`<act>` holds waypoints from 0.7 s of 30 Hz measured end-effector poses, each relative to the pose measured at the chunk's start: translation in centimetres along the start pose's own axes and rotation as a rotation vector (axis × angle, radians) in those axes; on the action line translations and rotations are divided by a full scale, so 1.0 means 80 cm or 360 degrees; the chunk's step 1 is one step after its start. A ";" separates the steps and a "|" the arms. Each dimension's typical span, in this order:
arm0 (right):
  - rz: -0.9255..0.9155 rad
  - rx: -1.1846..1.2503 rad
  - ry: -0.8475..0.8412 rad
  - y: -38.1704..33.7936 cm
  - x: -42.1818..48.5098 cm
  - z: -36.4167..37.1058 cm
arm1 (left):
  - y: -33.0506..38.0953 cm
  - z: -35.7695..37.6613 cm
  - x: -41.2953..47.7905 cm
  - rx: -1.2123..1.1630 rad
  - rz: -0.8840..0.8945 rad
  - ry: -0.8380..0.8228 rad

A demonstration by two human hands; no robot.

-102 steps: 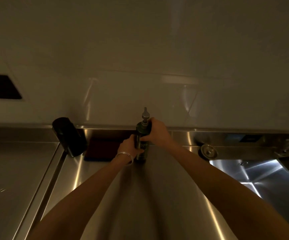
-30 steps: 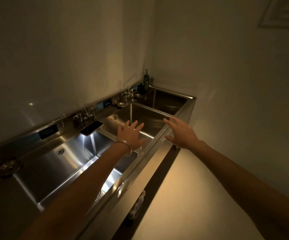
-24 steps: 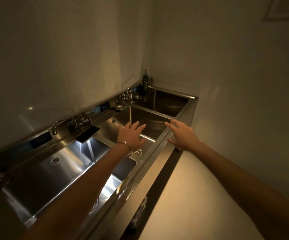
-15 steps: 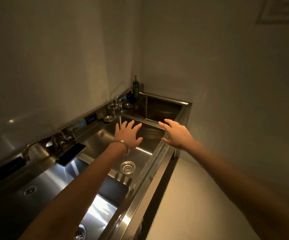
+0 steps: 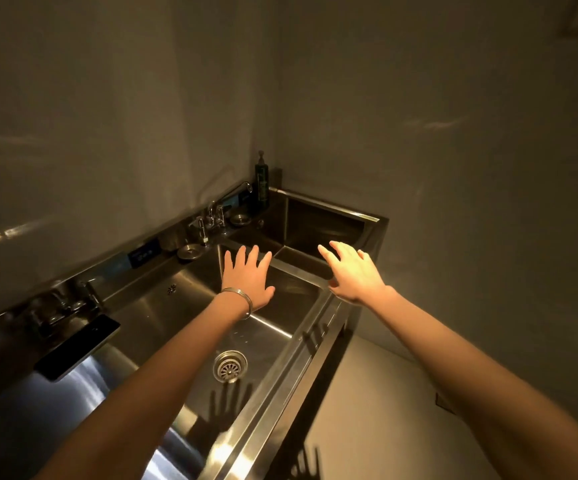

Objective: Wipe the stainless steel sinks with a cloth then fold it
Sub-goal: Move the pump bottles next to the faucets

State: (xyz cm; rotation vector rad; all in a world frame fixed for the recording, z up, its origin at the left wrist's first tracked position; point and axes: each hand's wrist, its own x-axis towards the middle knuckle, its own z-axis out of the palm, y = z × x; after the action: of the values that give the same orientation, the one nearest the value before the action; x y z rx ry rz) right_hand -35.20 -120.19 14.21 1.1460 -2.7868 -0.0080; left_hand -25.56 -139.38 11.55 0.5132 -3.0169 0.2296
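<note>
A row of stainless steel sinks runs along the left wall into the corner. My left hand (image 5: 248,276), with a bangle on the wrist, hovers with fingers spread above the middle sink (image 5: 163,306), whose round drain (image 5: 230,366) shows below my forearm. My right hand (image 5: 352,268) is stretched out flat over the front rim, near the divider to the far corner sink (image 5: 322,220). Neither hand holds anything. No cloth is in view.
A dark pump bottle (image 5: 262,183) stands in the corner behind the far sink. Faucets (image 5: 211,216) and round metal dishes (image 5: 189,251) line the back ledge. A flat black spout (image 5: 79,344) juts over the near sink. Bare floor (image 5: 377,410) lies to the right.
Earlier both hands gripped the pump bottle at the wall. Since then they let go, and the view has moved along the sinks toward the corner with both hands held out empty.
</note>
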 end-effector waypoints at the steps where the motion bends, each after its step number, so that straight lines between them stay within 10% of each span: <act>1: -0.0020 -0.0017 -0.0001 0.016 0.013 0.004 | 0.009 0.004 0.018 -0.0002 -0.0024 0.0002; 21: -0.0431 0.0090 -0.0096 0.174 0.173 0.191 | 0.154 0.152 0.171 -0.0198 -0.0353 -0.0292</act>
State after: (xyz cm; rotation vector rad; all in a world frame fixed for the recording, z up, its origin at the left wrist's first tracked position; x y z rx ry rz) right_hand -56.51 -120.64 1.40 1.5525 -2.6741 0.0101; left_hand -43.16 -134.26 -0.81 0.8941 -3.0850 -0.0203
